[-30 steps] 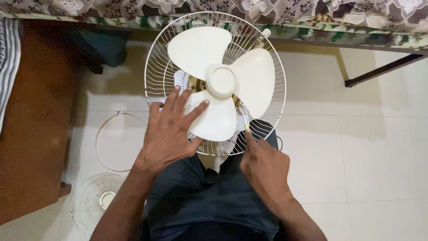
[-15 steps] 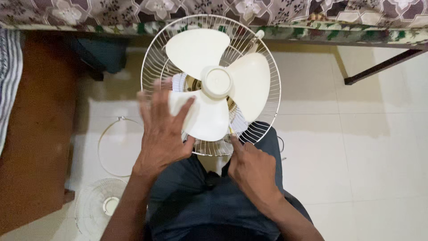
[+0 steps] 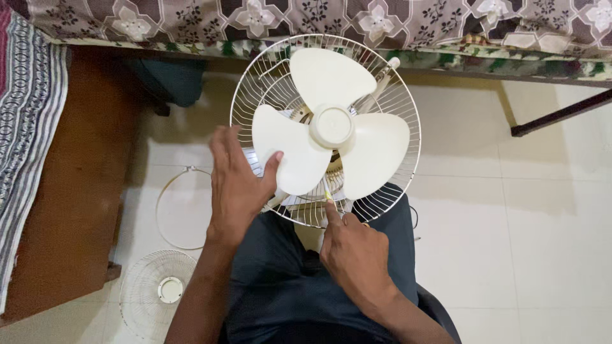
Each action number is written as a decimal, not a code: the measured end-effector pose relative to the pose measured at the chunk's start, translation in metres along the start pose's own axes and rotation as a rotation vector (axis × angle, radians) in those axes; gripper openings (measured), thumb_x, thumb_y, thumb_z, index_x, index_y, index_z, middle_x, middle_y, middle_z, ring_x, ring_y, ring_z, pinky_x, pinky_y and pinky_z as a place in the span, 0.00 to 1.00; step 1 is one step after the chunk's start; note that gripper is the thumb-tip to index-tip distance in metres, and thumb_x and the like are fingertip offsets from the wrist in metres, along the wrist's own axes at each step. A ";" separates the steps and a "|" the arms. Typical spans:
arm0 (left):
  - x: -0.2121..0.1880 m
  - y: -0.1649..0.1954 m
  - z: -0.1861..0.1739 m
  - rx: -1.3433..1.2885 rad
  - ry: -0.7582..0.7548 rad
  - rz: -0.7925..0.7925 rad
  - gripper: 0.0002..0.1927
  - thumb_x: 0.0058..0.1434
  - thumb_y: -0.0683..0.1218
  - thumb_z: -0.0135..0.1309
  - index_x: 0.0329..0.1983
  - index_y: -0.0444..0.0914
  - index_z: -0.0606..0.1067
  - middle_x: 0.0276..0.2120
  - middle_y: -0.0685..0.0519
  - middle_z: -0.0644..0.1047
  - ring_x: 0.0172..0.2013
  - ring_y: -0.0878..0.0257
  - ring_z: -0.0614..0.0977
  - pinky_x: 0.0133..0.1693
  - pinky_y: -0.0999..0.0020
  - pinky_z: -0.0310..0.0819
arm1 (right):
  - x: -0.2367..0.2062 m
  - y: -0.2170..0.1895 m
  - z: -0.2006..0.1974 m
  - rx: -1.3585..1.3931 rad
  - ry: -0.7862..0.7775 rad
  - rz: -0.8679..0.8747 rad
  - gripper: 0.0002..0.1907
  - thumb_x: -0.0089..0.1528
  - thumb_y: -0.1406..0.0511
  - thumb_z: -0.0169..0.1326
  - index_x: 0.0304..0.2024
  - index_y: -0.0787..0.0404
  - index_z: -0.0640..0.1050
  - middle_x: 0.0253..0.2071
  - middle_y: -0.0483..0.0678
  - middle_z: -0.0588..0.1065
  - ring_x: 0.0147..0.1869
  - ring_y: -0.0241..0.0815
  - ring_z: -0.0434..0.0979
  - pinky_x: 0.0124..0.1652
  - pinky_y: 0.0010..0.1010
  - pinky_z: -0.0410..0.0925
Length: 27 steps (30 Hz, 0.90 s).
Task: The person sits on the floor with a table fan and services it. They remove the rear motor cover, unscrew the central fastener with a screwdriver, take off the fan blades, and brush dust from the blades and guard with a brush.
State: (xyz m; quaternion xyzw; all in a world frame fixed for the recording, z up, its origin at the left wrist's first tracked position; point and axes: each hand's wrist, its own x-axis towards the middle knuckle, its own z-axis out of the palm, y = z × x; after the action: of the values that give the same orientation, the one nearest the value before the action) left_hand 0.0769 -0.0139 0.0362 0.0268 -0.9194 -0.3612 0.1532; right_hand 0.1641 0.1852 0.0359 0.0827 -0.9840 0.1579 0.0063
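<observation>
A cream three-bladed fan (image 3: 331, 127) lies face up on my lap inside its white wire rear guard (image 3: 408, 114). My left hand (image 3: 236, 185) lies flat on the guard's left side with its fingers spread, and its thumb touches the edge of the left blade (image 3: 287, 153). My right hand (image 3: 354, 251) is at the guard's lower rim. It is closed around a thin tool with a yellowish shaft (image 3: 326, 193), which looks like a screwdriver. The tip pokes in under the hub, and what it touches is hidden by the blades.
The round front guard (image 3: 156, 290) and a thin wire ring (image 3: 167, 191) lie on the tiled floor at the lower left. A brown wooden piece (image 3: 70, 191) stands on the left. A bed with a patterned cover (image 3: 382, 19) is ahead, with a dark metal leg (image 3: 561, 114) on the right.
The blades have turned, so one now points up. My left hand slid from over the lower blade to the guard's left side. My right hand moved in toward the hub.
</observation>
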 end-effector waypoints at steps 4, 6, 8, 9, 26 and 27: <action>0.020 -0.010 0.008 -0.013 -0.087 -0.148 0.22 0.64 0.54 0.57 0.54 0.35 0.76 0.56 0.39 0.72 0.48 0.41 0.81 0.50 0.48 0.74 | -0.007 -0.006 -0.006 0.029 -0.007 -0.060 0.25 0.57 0.67 0.55 0.58 0.61 0.78 0.23 0.51 0.74 0.17 0.52 0.74 0.18 0.43 0.66; 0.030 -0.016 0.012 -0.035 -0.102 -0.158 0.18 0.66 0.55 0.56 0.46 0.35 0.81 0.51 0.42 0.76 0.45 0.45 0.83 0.50 0.49 0.74 | -0.009 -0.009 -0.009 0.020 0.016 -0.092 0.25 0.57 0.67 0.55 0.58 0.61 0.78 0.22 0.51 0.73 0.17 0.51 0.73 0.17 0.43 0.66; 0.036 -0.021 0.016 -0.046 -0.078 -0.170 0.19 0.66 0.55 0.56 0.44 0.34 0.81 0.48 0.41 0.76 0.44 0.45 0.82 0.49 0.49 0.74 | -0.005 -0.011 -0.008 0.014 0.030 -0.096 0.25 0.57 0.68 0.55 0.58 0.61 0.78 0.21 0.51 0.73 0.16 0.51 0.73 0.17 0.42 0.65; 0.038 -0.023 0.018 -0.053 -0.065 -0.171 0.19 0.66 0.55 0.56 0.43 0.33 0.81 0.47 0.40 0.76 0.44 0.45 0.82 0.49 0.49 0.74 | 0.001 -0.013 -0.006 0.011 0.041 -0.082 0.25 0.58 0.67 0.55 0.58 0.60 0.78 0.20 0.51 0.73 0.16 0.50 0.73 0.17 0.42 0.65; 0.036 -0.036 0.035 -0.119 0.066 -0.089 0.17 0.67 0.51 0.54 0.40 0.31 0.80 0.45 0.39 0.76 0.45 0.41 0.80 0.48 0.49 0.72 | 0.024 -0.024 -0.008 0.021 0.060 -0.147 0.22 0.59 0.67 0.54 0.56 0.63 0.79 0.22 0.51 0.76 0.19 0.49 0.75 0.20 0.40 0.68; 0.036 -0.038 0.035 -0.128 0.079 -0.082 0.17 0.67 0.51 0.54 0.40 0.32 0.81 0.45 0.39 0.76 0.45 0.41 0.79 0.49 0.49 0.72 | 0.021 -0.026 -0.007 0.010 0.030 -0.155 0.23 0.57 0.67 0.54 0.56 0.63 0.79 0.21 0.52 0.76 0.18 0.49 0.75 0.19 0.40 0.68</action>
State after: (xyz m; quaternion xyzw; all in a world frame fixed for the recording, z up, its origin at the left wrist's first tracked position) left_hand 0.0298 -0.0248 -0.0042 0.0689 -0.8857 -0.4241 0.1757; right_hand 0.1480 0.1602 0.0515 0.1563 -0.9736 0.1628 0.0328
